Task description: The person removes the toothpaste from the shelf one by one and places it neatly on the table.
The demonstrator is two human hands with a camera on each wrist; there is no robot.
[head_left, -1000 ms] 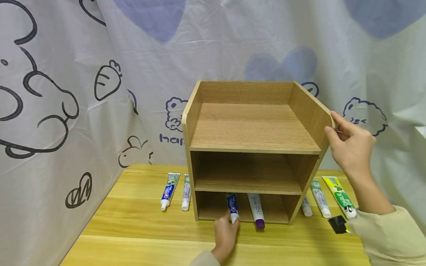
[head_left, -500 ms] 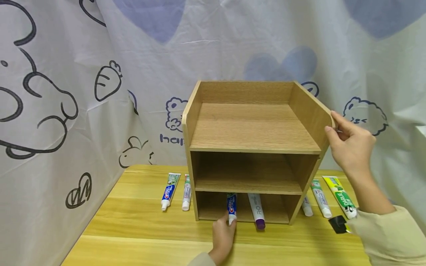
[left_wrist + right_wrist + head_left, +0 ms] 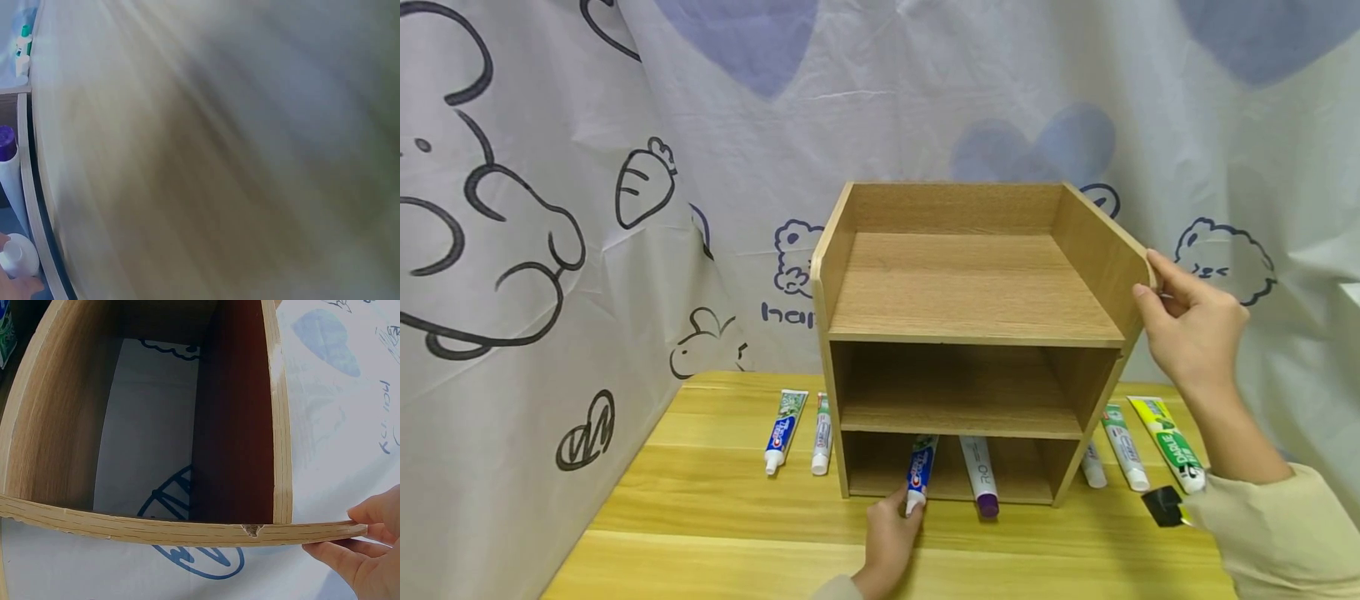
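In the head view, my left hand (image 3: pixel 889 533) pinches a blue toothpaste tube (image 3: pixel 921 468) near its white cap. The tube slants out of the bottom compartment of a wooden shelf unit (image 3: pixel 973 287). Its white cap (image 3: pixel 20 256) shows at the lower left of the left wrist view, with fingers beside it. To the right, a white toothpaste tube (image 3: pixel 979 467) with a purple cap lies in the same compartment, cap end past the front edge. My right hand (image 3: pixel 1198 329) holds the upper front corner of the unit's right side panel (image 3: pixel 300 534) between thumb and fingers.
Left of the unit lie a blue-and-green toothpaste tube (image 3: pixel 784 433) and a white one (image 3: pixel 822 437). On its right are several more, including a yellow-and-green tube (image 3: pixel 1168 446). A patterned curtain (image 3: pixel 730 150) hangs behind the wooden table (image 3: pixel 715 517).
My left hand has shifted left and a little towards me, drawing the blue tube's cap end along, so the tube now slants. The right hand keeps its hold on the side panel.
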